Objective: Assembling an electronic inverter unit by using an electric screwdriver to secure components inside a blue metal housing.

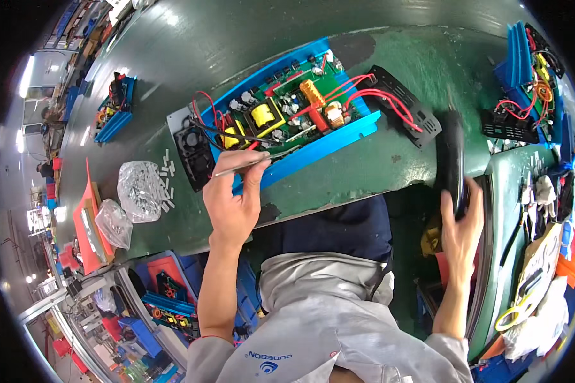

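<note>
My left hand (233, 201) pinches a pair of thin metal tweezers (239, 167). Their tips reach over the near wall of a blue metal housing (322, 148), beside a green circuit board (329, 82) crowded with parts. A yellow-wound transformer (264, 115) stands on the board. At the left end a plate with a black fan (193, 142) leans out on black and red wires. Red wires also run to a black slotted end plate (406, 105) lying off the right end. My right hand (463, 223) is closed round the lower end of a black electric screwdriver (452, 150), its bit pointing away from me.
A clear bag of small parts (138, 191) lies at left, white pieces (165, 179) strewn beside it. Further blue-housed units stand at far left (116, 108) and far right (521, 64). Yellow-handled scissors (508, 317) lie at lower right. The bench's front edge (338, 205) runs before my lap.
</note>
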The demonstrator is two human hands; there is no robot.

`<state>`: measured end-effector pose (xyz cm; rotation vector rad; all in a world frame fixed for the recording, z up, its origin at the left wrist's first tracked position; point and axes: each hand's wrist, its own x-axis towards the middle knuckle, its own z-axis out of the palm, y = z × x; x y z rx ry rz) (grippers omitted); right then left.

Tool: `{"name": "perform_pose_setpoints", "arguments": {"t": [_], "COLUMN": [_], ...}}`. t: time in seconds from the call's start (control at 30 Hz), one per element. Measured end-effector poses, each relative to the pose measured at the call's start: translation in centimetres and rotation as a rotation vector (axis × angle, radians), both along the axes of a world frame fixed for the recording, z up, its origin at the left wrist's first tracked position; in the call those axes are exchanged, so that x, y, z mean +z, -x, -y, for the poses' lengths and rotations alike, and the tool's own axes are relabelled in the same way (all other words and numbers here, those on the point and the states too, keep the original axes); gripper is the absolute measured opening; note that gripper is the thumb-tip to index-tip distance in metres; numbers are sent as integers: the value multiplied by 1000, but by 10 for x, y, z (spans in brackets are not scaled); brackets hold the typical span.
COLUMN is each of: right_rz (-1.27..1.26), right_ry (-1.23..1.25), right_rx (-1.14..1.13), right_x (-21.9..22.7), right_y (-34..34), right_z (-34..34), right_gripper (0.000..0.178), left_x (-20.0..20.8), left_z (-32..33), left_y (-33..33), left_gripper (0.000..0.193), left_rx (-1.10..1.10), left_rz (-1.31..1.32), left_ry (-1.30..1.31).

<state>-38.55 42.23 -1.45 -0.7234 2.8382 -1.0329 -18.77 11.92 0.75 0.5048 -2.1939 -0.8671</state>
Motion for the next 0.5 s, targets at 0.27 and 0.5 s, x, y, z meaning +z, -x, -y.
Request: {"name": "perform_pose_setpoints", "arguments": {"t": [0.27, 0.5], "right_rz": [1183, 1022], "right_ry": [535, 395], "right_rx": [-63, 311], "right_x": [-28, -20], "right_y": [-119, -120], "right_z": [-32, 12], "right_gripper": [34, 43], "left_x": [-6, -9], "left_z": [-2, -11], "left_y": [16, 27], "left_gripper": [11, 14], "left_rx": [34, 109], "left_rz": [66, 97], "left_ry": [46, 51]}}
